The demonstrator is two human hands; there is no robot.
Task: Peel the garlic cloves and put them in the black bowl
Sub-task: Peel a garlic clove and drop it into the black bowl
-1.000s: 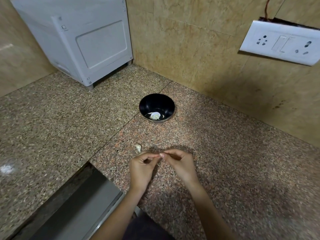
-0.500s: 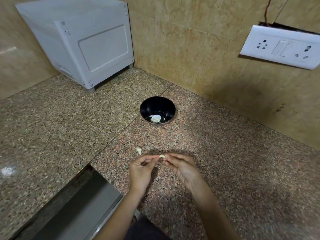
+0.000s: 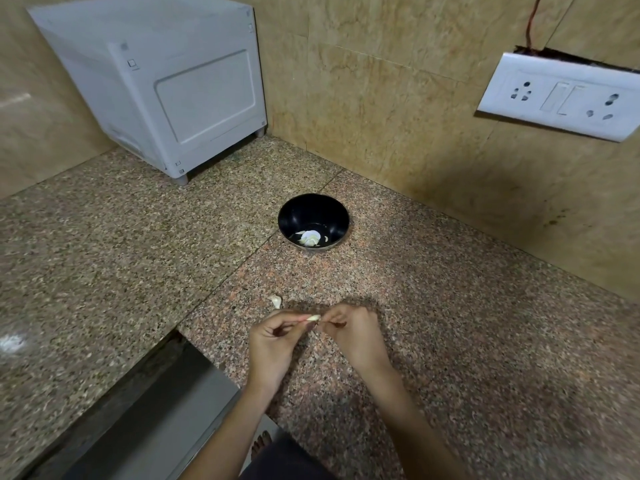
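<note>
Currently peeling: garlic clove (image 3: 313, 318) pinched by left hand (image 3: 273, 341) and right hand (image 3: 349, 336); next, finish stripping, drop into black bowl (image 3: 311, 209) at 12 o'clock.

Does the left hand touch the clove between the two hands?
Touching. The head view shows the left hand pinching the clove between thumb and forefinger, with no gap.

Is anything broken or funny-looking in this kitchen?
Yes. The white switch plate on the right wall looks crooked, with a dark gap behind its top edge and a wire showing above. A garlic bit lies loose on the counter.
</note>
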